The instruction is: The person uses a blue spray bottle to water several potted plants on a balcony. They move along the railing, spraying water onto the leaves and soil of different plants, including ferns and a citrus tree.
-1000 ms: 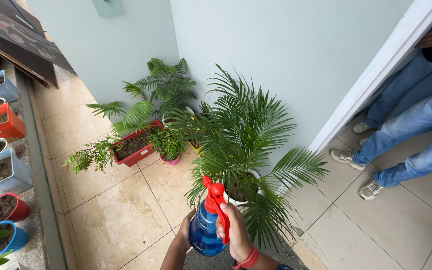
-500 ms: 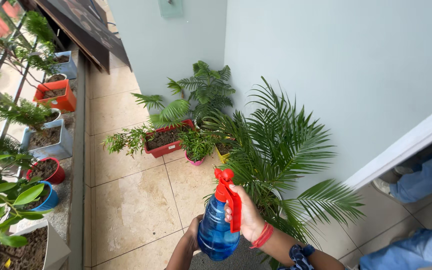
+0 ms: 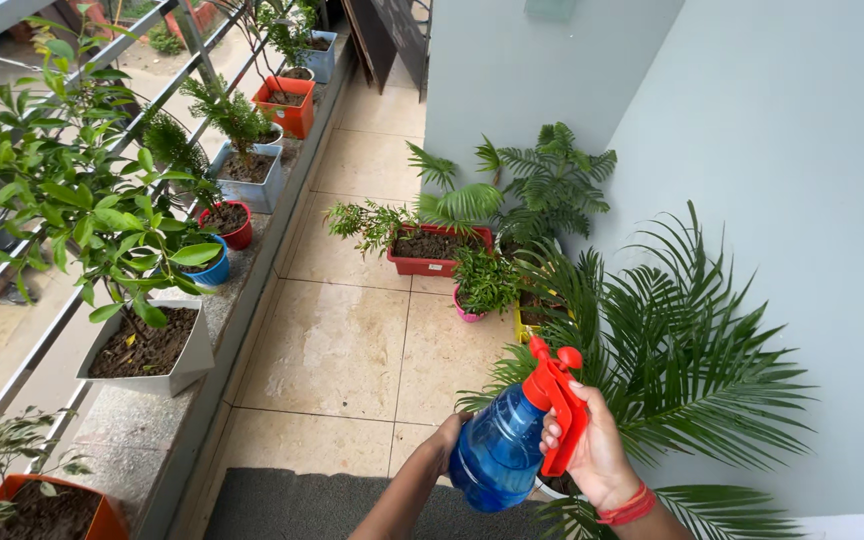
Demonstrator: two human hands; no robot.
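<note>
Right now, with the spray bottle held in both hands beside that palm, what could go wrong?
1. The right hand grips the red trigger while the left hand only cups the blue spray bottle; a wet bottle might slip.
2. The nozzle points away from the palm, so spray may land on the floor tiles and make them slick.
3. The dark mat underfoot could catch a step.

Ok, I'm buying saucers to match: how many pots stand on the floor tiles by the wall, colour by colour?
Red rectangular trough planter: 1
Small pink round pot: 1
Yellow pot: 1
Total: 3 showing; leaves hide any pots under the dark green fern and the big palm.
</note>
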